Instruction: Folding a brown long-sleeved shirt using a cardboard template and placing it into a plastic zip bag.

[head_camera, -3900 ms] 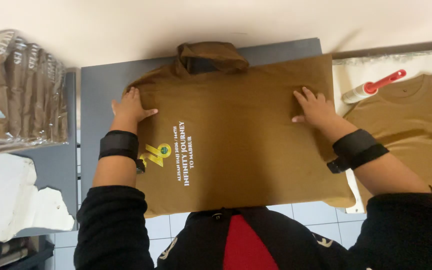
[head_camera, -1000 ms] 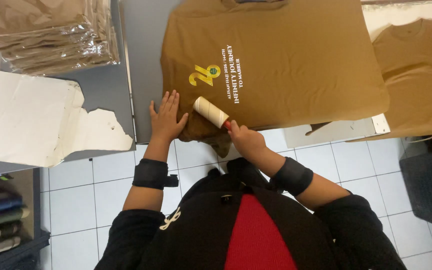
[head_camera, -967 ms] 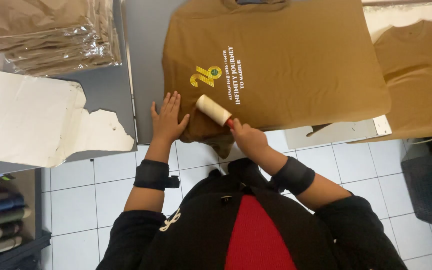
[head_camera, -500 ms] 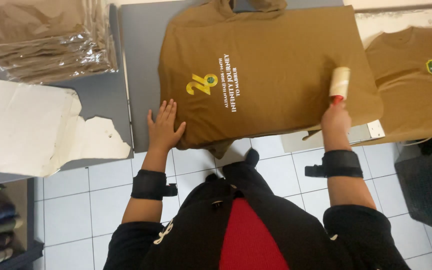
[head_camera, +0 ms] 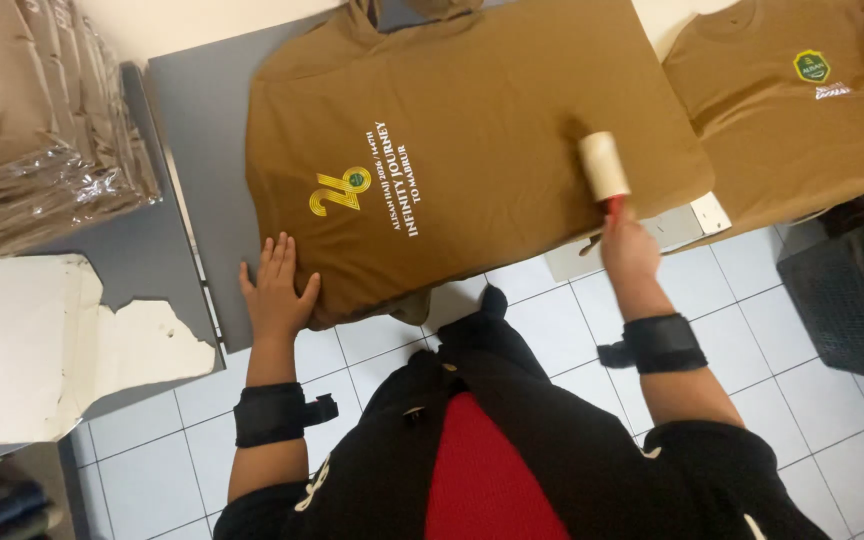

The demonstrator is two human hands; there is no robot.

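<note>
While the right hand (head_camera: 628,248) keeps its fingers clamped round the red handle of the lint roller (head_camera: 604,167), the roller's pale drum now lies on the brown shirt (head_camera: 472,150) close to the shirt's right edge. A second ago it sat near the shirt's lower left corner, beside the yellow printed emblem; half a second ago it was already at the right edge, so the sweep across the cloth looks to have run its full width, and this pass is judged to be near its end.

The left hand (head_camera: 277,290) has stayed at the shirt's lower left corner, fingers spread apart and flat, pressing the fabric down and gripping nothing.

The brown shirt lies face up and smooth on a grey board (head_camera: 202,120), its hem hanging just over the near edge and its white and yellow print left of the shirt's middle. No lint shows on it at this size. To the right of the shirt lies a second brown shirt (head_camera: 792,110) with a small badge; to its left stands a stack of bagged shirts (head_camera: 42,140), and below that torn white paper (head_camera: 42,340).
</note>
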